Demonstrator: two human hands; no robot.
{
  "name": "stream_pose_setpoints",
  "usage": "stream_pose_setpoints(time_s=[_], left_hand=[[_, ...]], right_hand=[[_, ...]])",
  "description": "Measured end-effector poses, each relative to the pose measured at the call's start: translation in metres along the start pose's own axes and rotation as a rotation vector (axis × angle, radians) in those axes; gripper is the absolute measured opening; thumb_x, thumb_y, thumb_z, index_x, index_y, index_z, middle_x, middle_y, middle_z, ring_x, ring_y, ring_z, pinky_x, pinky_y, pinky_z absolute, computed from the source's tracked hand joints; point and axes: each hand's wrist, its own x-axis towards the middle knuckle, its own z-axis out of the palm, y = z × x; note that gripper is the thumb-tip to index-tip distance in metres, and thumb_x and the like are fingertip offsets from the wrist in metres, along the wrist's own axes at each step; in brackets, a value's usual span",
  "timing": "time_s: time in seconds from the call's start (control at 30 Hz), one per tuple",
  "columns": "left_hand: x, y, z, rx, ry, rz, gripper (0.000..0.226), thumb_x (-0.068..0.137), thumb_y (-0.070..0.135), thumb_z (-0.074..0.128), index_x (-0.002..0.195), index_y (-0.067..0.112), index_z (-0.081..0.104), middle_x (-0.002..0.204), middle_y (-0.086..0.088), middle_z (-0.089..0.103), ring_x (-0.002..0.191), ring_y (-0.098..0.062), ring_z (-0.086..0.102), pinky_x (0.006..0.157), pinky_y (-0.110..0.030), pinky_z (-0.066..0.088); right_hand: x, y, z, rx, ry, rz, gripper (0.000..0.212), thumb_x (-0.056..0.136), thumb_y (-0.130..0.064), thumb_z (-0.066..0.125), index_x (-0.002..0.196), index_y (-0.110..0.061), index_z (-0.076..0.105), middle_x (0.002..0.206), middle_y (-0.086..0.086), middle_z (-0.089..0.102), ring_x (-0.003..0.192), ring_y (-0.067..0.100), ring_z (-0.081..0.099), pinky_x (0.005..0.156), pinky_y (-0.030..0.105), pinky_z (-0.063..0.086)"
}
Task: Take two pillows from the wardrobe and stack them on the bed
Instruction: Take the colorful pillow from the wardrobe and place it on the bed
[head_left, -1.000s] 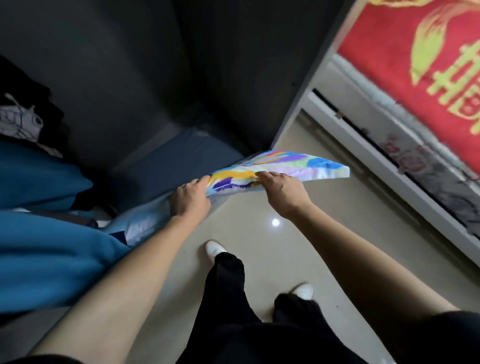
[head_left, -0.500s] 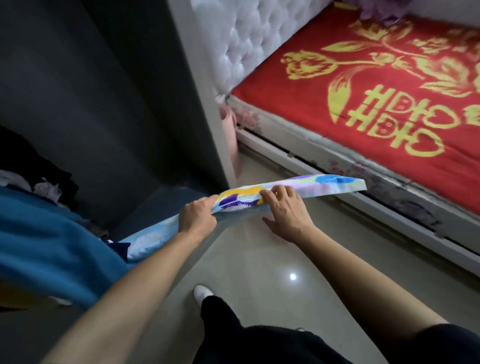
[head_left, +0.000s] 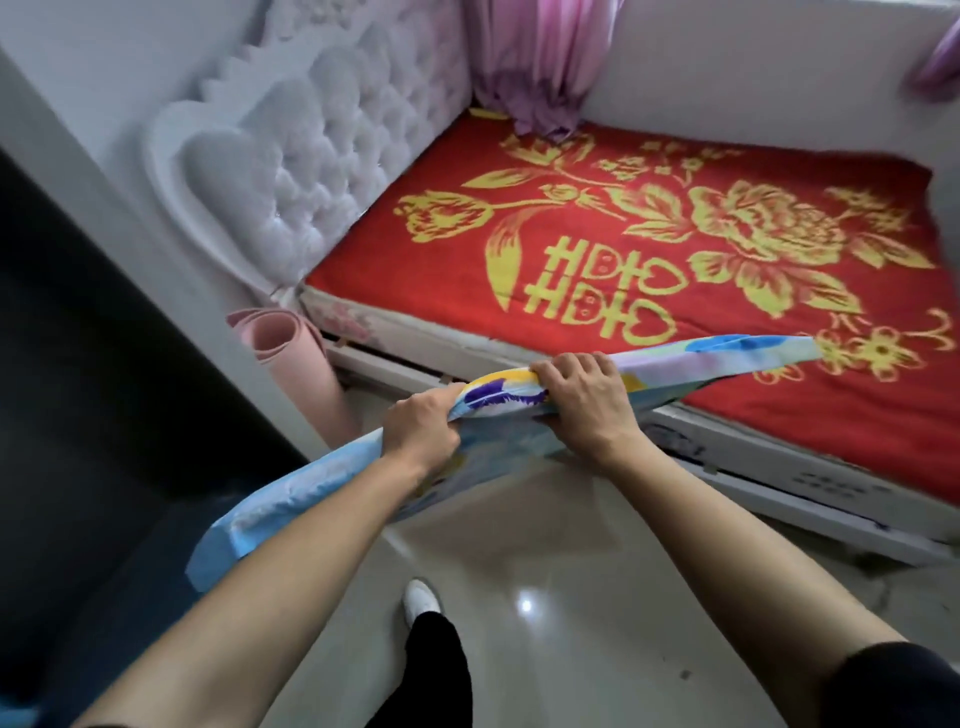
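Note:
A flat pillow (head_left: 711, 358) with a pale blue, yellow and purple pattern stretches edge-on from lower left to right, its right end over the bed's near edge. My left hand (head_left: 421, 434) grips its near edge, and my right hand (head_left: 582, 400) is closed over the same edge a little further right. The bed (head_left: 649, 249) carries a red blanket with gold flowers and lies ahead and to the right. The dark wardrobe (head_left: 78, 364) fills the left side, with the pillow's left end still near its opening. No second pillow shows.
A tufted white headboard (head_left: 311, 171) stands at the bed's left end. A rolled pink mat (head_left: 296, 364) leans between wardrobe and bed. Pink curtains (head_left: 535, 57) hang at the far corner. My legs and a white shoe (head_left: 423, 600) are on the glossy floor below.
The view has swung from the wardrobe toward the bed. Both hands have carried the pillow out of the wardrobe and rightward, so its right end now reaches over the bed's edge.

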Motion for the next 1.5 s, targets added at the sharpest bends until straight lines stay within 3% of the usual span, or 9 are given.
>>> stream_pose_setpoints(time_s=[0.2,0.33,0.63,1.03,1.13,1.23,1.37,1.5], left_hand=[[0.091,-0.016,0.000,-0.008,-0.073,0.126,0.038,0.079,0.032,0.057,0.117,0.038,0.054,0.093,-0.001,0.073,0.087,-0.033,0.067,0.072,-0.038,0.052],[0.151,-0.036,-0.011,-0.046,-0.069,0.209,0.032,0.083,0.037,0.056,0.115,0.037,0.052,0.091,-0.001,0.072,0.084,-0.033,0.067,0.068,-0.038,0.049],[0.270,-0.078,-0.022,-0.115,0.064,0.298,0.050,0.090,0.047,0.056,0.136,0.028,0.049,0.114,0.001,0.069,0.093,-0.029,0.068,0.072,-0.039,0.052],[0.470,-0.124,-0.002,-0.042,0.009,0.099,0.063,0.085,0.069,0.046,0.137,0.035,0.039,0.121,0.006,0.063,0.102,-0.025,0.065,0.077,-0.036,0.050],[0.519,-0.136,-0.006,-0.025,-0.044,0.037,0.082,0.078,0.079,0.044,0.145,0.036,0.028,0.132,0.004,0.057,0.112,-0.027,0.060,0.085,-0.039,0.050],[0.567,-0.153,-0.016,-0.003,-0.136,-0.100,0.104,0.065,0.080,0.059,0.149,0.040,0.013,0.143,0.003,0.049,0.120,-0.028,0.056,0.092,-0.041,0.049],[0.617,-0.184,-0.020,0.132,-0.062,-0.071,0.077,0.082,0.064,0.054,0.147,0.033,0.026,0.122,-0.001,0.066,0.098,-0.030,0.067,0.076,-0.038,0.052],[0.667,-0.217,-0.015,0.130,0.090,-0.007,0.069,0.085,0.057,0.055,0.145,0.024,0.040,0.105,-0.002,0.073,0.083,-0.027,0.070,0.065,-0.035,0.054]], right_hand=[[0.060,0.019,-0.014,-0.080,-0.005,0.123,0.050,0.076,-0.050,0.073,0.112,-0.020,0.055,0.106,0.006,0.062,0.100,0.031,0.059,0.089,0.043,0.043],[0.114,0.024,-0.025,-0.151,0.044,0.152,0.035,0.079,-0.034,0.069,0.109,-0.020,0.057,0.103,0.005,0.064,0.095,0.031,0.060,0.085,0.043,0.044],[0.237,0.036,-0.037,-0.155,0.180,0.191,0.034,0.074,-0.015,0.070,0.106,-0.019,0.062,0.101,0.006,0.065,0.096,0.034,0.061,0.090,0.046,0.044],[0.466,0.102,0.002,-0.039,0.242,0.034,0.025,0.078,-0.019,0.065,0.104,-0.019,0.064,0.100,0.005,0.063,0.097,0.032,0.060,0.093,0.045,0.042],[0.529,0.118,0.005,-0.006,0.240,-0.007,0.026,0.079,-0.018,0.065,0.105,-0.020,0.063,0.103,0.004,0.063,0.100,0.032,0.059,0.094,0.045,0.042],[0.586,0.131,0.008,0.027,0.246,-0.025,0.029,0.077,-0.018,0.065,0.107,-0.020,0.064,0.105,0.005,0.063,0.101,0.033,0.058,0.095,0.045,0.041],[0.650,0.134,0.018,0.051,0.317,-0.054,0.038,0.071,-0.014,0.067,0.108,-0.021,0.065,0.104,0.004,0.063,0.099,0.032,0.059,0.096,0.044,0.040],[0.716,0.130,0.033,0.058,0.341,-0.067,0.041,0.072,-0.013,0.067,0.112,-0.021,0.065,0.106,0.003,0.064,0.101,0.031,0.059,0.102,0.044,0.039]])
